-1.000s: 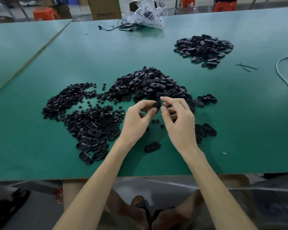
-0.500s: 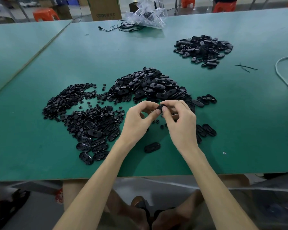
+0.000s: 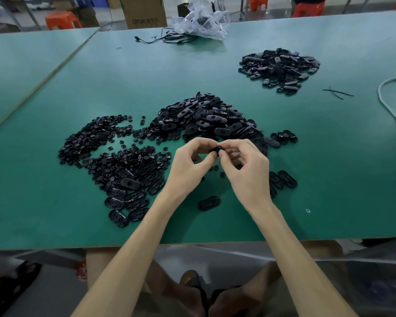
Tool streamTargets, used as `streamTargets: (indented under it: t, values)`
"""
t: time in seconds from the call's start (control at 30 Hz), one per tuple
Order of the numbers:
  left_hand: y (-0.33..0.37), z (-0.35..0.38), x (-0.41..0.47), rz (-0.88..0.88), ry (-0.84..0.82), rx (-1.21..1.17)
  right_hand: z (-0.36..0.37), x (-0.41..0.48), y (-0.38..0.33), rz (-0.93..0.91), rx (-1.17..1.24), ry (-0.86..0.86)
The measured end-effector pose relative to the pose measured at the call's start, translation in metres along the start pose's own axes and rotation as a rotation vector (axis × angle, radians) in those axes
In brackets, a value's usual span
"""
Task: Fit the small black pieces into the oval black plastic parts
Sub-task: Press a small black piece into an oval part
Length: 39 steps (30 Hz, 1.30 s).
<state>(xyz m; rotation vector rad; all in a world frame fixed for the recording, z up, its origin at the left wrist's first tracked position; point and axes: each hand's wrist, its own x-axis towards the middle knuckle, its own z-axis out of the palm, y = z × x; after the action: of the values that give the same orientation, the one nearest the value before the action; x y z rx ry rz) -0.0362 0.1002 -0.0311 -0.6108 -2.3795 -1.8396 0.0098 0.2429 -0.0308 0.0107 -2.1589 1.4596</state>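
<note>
The left hand (image 3: 188, 165) and right hand (image 3: 247, 172) are pinching one oval part (image 3: 216, 149) between curled fingertips, just above the table (image 3: 215, 65). The far pile (image 3: 279, 67) is probably holding finished ones; the near heap (image 3: 204, 120) and small pieces (image 3: 94, 138) are waiting, so much is remaining.

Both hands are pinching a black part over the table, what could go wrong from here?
The black part, pinched only by the left hand and right hand, may slip into the loose small pieces below. A forearm could sweep the lone oval part off the table edge.
</note>
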Motion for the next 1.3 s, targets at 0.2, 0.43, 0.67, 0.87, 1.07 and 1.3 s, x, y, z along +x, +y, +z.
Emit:
streamTargets:
  t: [0.2,0.43,0.67,0.87,1.07,1.3]
  values:
    - [-0.0014,0.0018,-0.0007,-0.029,0.007,-0.021,0.0001,-0.0015,-0.0012,-0.022,-0.002,-0.032]
    - [-0.0014,0.0015,-0.0014,-0.021,-0.004,-0.024,-0.0009,-0.003,-0.0023,-0.053,-0.053,-0.041]
    - [-0.0032,0.0011,-0.0002,-0.018,-0.004,-0.018,-0.0011,-0.0029,-0.0021,-0.053,-0.074,-0.048]
    - [-0.0042,0.0,-0.0007,-0.006,0.001,-0.124,-0.0027,-0.0012,-0.0004,-0.049,-0.063,0.011]
    - [-0.0061,0.0006,0.0001,-0.012,-0.002,-0.117,-0.0034,-0.0009,-0.0011,-0.041,-0.07,0.0]
    - [-0.0049,0.0005,0.0,-0.018,-0.001,-0.141,-0.0036,-0.0011,-0.0023,-0.056,-0.071,0.0]
